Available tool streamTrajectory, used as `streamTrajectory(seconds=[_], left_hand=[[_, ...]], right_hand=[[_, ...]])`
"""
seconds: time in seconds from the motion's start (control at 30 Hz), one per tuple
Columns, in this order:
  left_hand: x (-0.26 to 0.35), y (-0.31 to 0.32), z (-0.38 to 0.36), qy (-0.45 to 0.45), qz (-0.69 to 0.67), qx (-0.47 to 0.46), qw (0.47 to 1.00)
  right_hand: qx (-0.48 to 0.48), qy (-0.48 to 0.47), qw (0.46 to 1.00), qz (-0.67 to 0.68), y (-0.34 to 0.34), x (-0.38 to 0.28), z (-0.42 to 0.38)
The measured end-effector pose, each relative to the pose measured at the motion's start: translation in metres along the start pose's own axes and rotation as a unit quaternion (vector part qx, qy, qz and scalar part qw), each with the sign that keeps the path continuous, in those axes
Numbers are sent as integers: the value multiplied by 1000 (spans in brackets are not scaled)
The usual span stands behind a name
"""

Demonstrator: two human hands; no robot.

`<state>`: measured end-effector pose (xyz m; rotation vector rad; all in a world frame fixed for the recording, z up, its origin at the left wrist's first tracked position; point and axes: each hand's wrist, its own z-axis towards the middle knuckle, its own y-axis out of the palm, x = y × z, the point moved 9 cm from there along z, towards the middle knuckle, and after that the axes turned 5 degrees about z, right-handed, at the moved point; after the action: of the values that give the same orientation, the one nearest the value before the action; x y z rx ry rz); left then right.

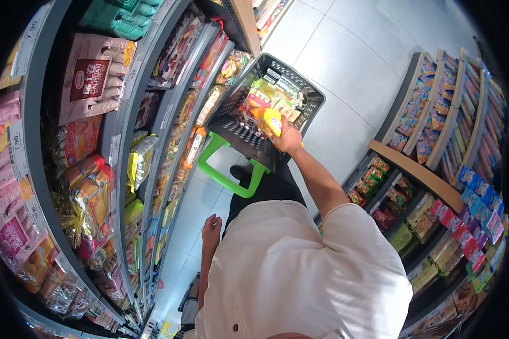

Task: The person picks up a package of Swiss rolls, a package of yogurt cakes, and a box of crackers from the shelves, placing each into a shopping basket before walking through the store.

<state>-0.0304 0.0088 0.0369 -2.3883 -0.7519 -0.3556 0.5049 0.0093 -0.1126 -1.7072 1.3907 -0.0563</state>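
My right hand point(289, 139) grips a yellow snack packet point(272, 121) from its right side. It holds the packet over a black shopping basket point(309, 93), which has perforated walls and a bright green handle point(210, 148). Several packaged foods lie in the basket, among them a green-and-red packet point(259, 100) and a beige packet point(287, 108). The held packet hides part of the basket's contents. My left hand point(211, 226) hangs low beside my body, near the left shelves, with loosely curled fingers and nothing visible in it.
Shelves point(131, 101) of bagged cakes and breads curve along the left, close to the basket. Snack racks point(418, 107) and a lower shelf unit point(398, 195) stand on the right. A pale tiled floor point(345, 73) runs between them.
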Motion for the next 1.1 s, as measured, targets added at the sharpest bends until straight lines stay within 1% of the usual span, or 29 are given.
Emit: streamTrajectory(seconds=[0.2,0.33,0.4,0.53,0.57,0.6,0.67,0.73,0.8,0.83,0.9,0.93,0.97,1.0,1.03,1.07,1.1], left_hand=[[4,1,-2,-4,17,-5,1000],[9,3,-5,-7,19,-7,1000],[7,4,-6,-14,14,-8,1000],[-4,4,-6,-15,16,-8,1000],[-6,4,-4,-1,18,-3,1000],[-6,4,-3,12,20,1,1000],[-10,6,-2,13,21,1,1000],[-2,7,-4,16,22,1,1000],[5,9,-5,-8,19,-8,1000],[4,10,-3,-7,17,-8,1000],[5,11,3,2,22,-3,1000],[6,10,5,5,18,1,1000],[11,11,5,10,15,0,1000],[14,11,5,15,11,-1,1000],[16,11,6,16,7,5,1000],[17,12,7,26,-11,2,1000],[18,12,8,36,-28,0,999]], right_hand=[[27,1,999,-22,-15,4,24],[3,-5,999,-45,-27,-1,42],[0,24,999,-39,-33,2,52],[14,-6,998,-63,-51,-9,76],[40,-16,998,-52,-61,-14,80],[40,-18,998,-52,-66,-15,85],[151,-92,984,-38,-95,-31,91],[167,-102,980,-24,-99,-30,92],[176,-126,976,-9,-95,-27,88],[205,-145,968,29,-95,-26,79],[155,-129,978,47,-74,-15,60],[168,-145,972,82,-67,-14,44],[126,-141,977,94,-57,-14,29],[116,-150,978,81,-44,-14,12],[144,-177,968,107,-38,-15,-8],[120,-159,974,111,-26,-14,-22],[71,-132,982,111,-14,-15,-35]])
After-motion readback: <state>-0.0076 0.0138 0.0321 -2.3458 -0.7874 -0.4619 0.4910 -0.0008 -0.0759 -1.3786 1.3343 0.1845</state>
